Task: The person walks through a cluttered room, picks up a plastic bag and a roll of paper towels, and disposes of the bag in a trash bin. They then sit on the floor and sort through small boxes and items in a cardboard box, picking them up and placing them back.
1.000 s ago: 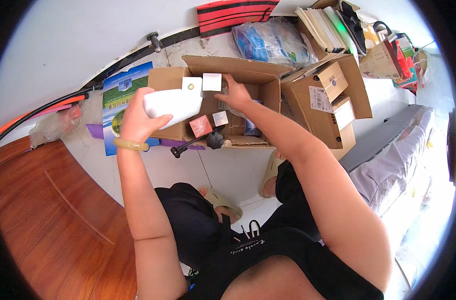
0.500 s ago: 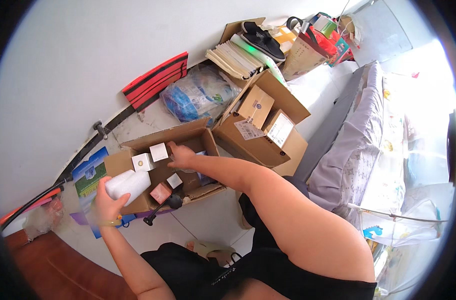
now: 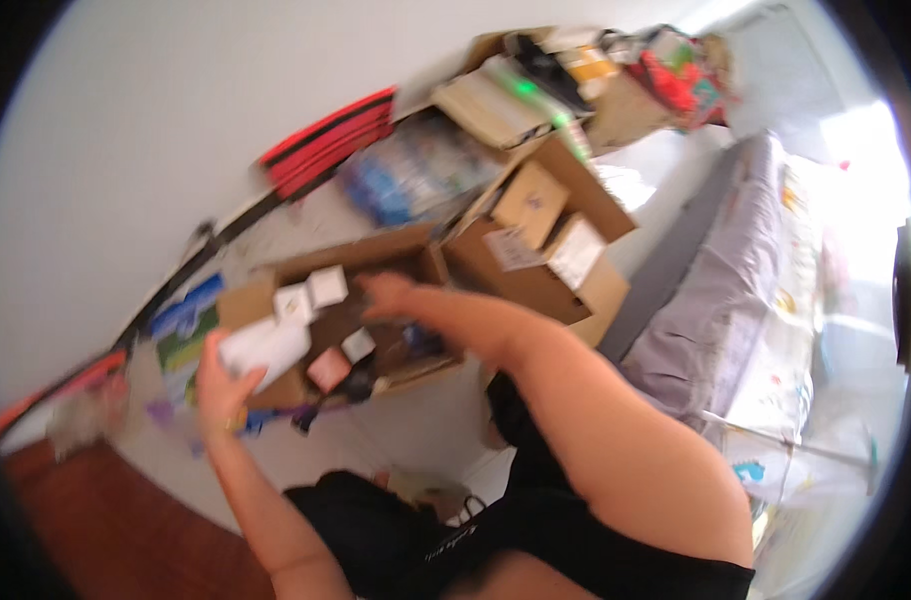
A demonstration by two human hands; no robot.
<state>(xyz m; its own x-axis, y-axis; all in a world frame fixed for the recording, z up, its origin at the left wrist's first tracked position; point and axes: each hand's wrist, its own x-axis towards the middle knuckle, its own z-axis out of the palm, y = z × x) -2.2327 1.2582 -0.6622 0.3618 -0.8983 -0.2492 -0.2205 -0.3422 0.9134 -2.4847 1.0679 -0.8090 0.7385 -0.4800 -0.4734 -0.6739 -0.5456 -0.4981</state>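
My left hand (image 3: pixel 219 390) is closed around a white foam-wrapped bundle (image 3: pixel 266 352), held over the left end of a low open carton (image 3: pixel 321 262). My right hand (image 3: pixel 384 294) reaches over the carton's inside, blurred, its fingers apart with nothing visible in them. To its left, two small white boxes (image 3: pixel 327 286) sit side by side. A pink box (image 3: pixel 328 369) and a smaller white box (image 3: pixel 358 345) lie nearer me in the carton. Beside the pink box is a black object (image 3: pixel 354 386), too smeared to name. My right forearm hides part of the carton's right end.
A second carton (image 3: pixel 603 290) with brown boxes stands to the right. Behind are a plastic-wrapped blue bundle (image 3: pixel 406 175), a red striped panel (image 3: pixel 328 143) and a carton of papers topped with black slippers (image 3: pixel 551 72). A bed (image 3: pixel 701 300) borders the right side.
The view has shifted and blurred, so the scene sits slightly further right. Both hands keep nearly the same places: the left still grips the white bundle, the right stays over the carton.
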